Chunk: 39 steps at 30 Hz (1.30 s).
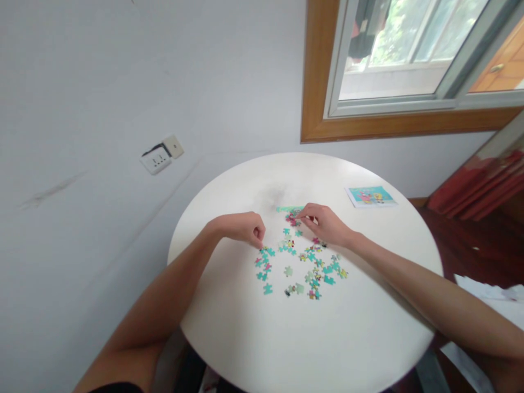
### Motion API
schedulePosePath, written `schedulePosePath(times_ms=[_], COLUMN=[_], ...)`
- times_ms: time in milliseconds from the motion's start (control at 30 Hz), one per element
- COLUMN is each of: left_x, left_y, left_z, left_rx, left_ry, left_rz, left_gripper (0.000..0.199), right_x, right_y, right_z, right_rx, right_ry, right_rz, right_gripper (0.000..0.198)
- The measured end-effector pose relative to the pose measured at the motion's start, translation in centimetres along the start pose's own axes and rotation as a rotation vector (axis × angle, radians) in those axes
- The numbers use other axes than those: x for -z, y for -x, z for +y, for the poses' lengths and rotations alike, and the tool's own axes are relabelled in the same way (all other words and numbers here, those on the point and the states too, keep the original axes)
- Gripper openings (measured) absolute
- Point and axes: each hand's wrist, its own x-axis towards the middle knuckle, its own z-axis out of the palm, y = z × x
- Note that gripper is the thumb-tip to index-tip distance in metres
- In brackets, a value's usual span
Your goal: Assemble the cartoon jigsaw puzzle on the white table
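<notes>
My left hand is curled on the left, its fingertips down beside a column of loose puzzle pieces. Whether it holds a piece is hidden. Farther back, my right hand reaches in from the right with bent fingers. Its fingertips are on a puzzle piece at the edge of a small joined puzzle section, which has a teal strip along its far side. The fingers cover part of that section. Loose teal, yellow, pink and pale pieces lie scattered between and in front of both hands.
A picture card with cartoon figures lies at the back right of the round white table. A wall with a socket rises at the left, and a wood-framed window is behind. White papers are at the right.
</notes>
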Motion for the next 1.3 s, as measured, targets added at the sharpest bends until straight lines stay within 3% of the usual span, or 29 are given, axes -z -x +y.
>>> schedulePosePath(times_ms=[133, 300, 833, 933, 1033, 1167, 1300], left_x=[-0.2, -0.5, -1.2, -1.1, -0.9, -0.6, -0.6], left_y=[0.1, 0.1, -1.3, -1.3, -1.5, -1.8, -2.1], left_z=[0.1, 0.3, 0.6, 0.3, 0.2, 0.8, 1.3], left_rx=[0.083, 0.143, 0.091, 0.088, 0.073, 0.01, -0.04], left_ry=[0.001, 0.015, -0.018, -0.008, -0.032, -0.119, -0.168], left_rz=[-0.096, -0.166, -0.068, -0.087, -0.035, 0.16, 0.366], left_gripper=[0.02, 0.025, 0.035, 0.038, 0.043, 0.041, 0.039], right_x=[0.9, 1.1, 1.0, 1.5, 1.9, 1.9, 1.3], right_y=[-0.3, -0.2, -0.3, -0.1, 0.8, 3.5, 6.7], right_z=[1.3, 1.6, 1.3, -0.2, -2.7, -5.6, -6.7], right_rx=[-0.116, -0.144, -0.124, -0.078, -0.002, 0.155, 0.163], right_ry=[0.045, 0.05, 0.029, -0.023, -0.052, -0.061, -0.034], right_rz=[0.122, 0.149, 0.09, 0.006, -0.163, -0.402, -0.497], right_gripper=[0.022, 0.021, 0.02, 0.019, 0.017, 0.015, 0.012])
